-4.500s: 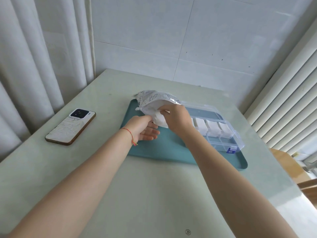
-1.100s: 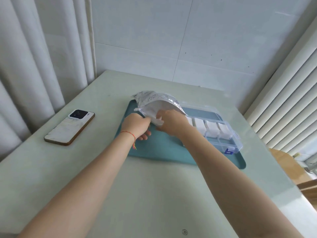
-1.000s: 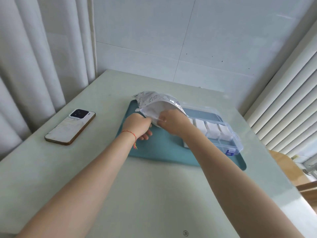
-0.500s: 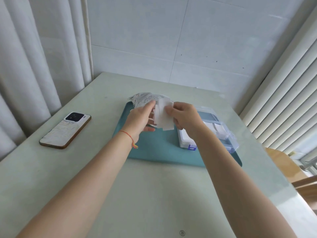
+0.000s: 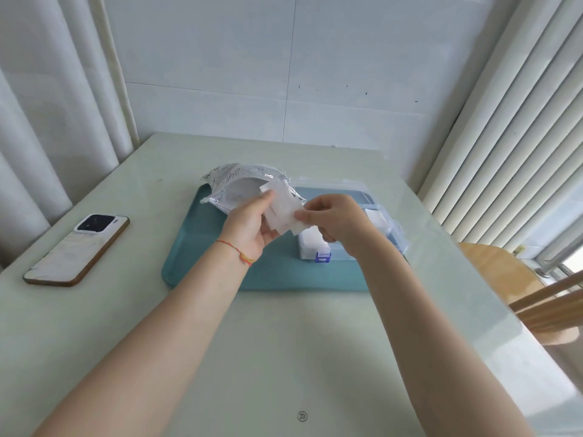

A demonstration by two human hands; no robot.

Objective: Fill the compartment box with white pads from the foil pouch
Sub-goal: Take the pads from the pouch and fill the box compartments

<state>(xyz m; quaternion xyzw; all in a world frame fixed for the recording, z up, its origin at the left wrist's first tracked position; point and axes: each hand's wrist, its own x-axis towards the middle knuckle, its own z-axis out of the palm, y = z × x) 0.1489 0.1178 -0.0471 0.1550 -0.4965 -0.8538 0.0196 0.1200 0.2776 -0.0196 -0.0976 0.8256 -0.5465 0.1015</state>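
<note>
A stack of white pads [image 5: 283, 212] is held up above the teal tray [image 5: 202, 247]. My left hand [image 5: 249, 225] grips the stack from the left and my right hand [image 5: 334, 220] pinches its right edge. Behind them the silver foil pouch [image 5: 239, 187] lies open on the tray's far left corner. The clear compartment box [image 5: 391, 234] with a blue latch stands on the tray's right side, lid open. White pads fill some of its compartments; my right hand hides part of it.
A phone [image 5: 77, 249] with a marbled back lies on the pale table at the left. Curtains hang at the left and blinds at the right. A wooden chair [image 5: 517, 288] stands beside the table's right edge.
My right hand pulled a stack of white pads out of the pouch. Both hands now hold it in the air. My left hand let go of the pouch.
</note>
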